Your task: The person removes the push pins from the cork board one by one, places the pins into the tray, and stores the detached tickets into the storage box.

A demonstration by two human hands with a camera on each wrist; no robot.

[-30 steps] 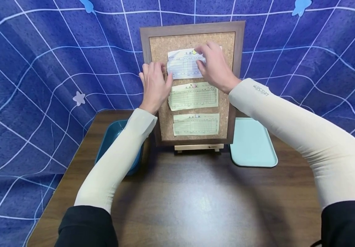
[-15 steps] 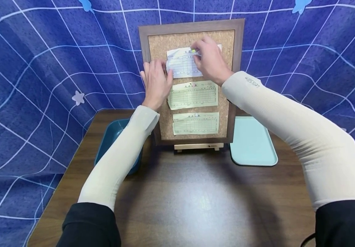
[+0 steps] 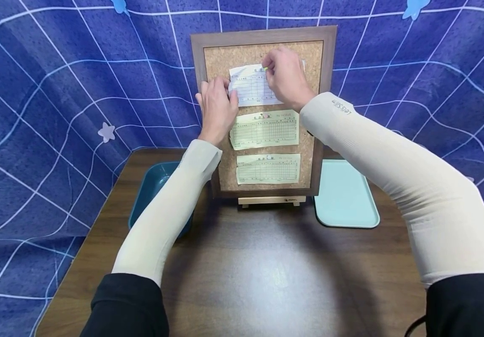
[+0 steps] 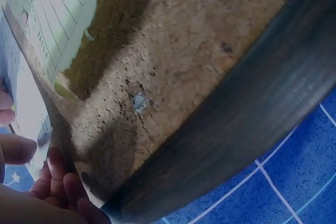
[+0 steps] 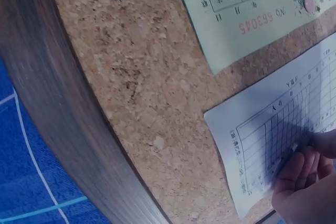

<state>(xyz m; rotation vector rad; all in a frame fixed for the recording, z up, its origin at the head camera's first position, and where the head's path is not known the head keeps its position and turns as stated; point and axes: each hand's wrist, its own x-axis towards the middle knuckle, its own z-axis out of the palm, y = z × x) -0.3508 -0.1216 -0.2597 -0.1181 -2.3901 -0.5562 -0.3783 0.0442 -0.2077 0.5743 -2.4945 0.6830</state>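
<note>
A white printed form point(image 3: 248, 89) is at the top of a wood-framed corkboard point(image 3: 225, 56). My left hand point(image 3: 218, 110) is at its left edge. In the left wrist view the thumb lies over the sheet and the fingertips sit at its edge, pinching it. At the sheet's top middle, my right hand point(image 3: 287, 77) pinches a small yellow pushpin point(image 3: 266, 69), mostly covered by the fingers. The right wrist view shows those fingers curled close over the form point(image 5: 252, 135). The sheet's right part is largely hidden behind this hand.
Two light green forms point(image 3: 265, 133) hang below, with a pink pin point(image 5: 310, 3) in the upper one and a pale pin point(image 3: 269, 157) in the lower. The board leans on a small wooden stand point(image 3: 271, 200). A dark blue bin point(image 3: 151, 182) and a pale turquoise tray point(image 3: 345, 196) flank it.
My right hand has shifted slightly up and left, its fingers closing over the yellow pushpin, which shows less now. The left hand stays at the form's left edge.
</note>
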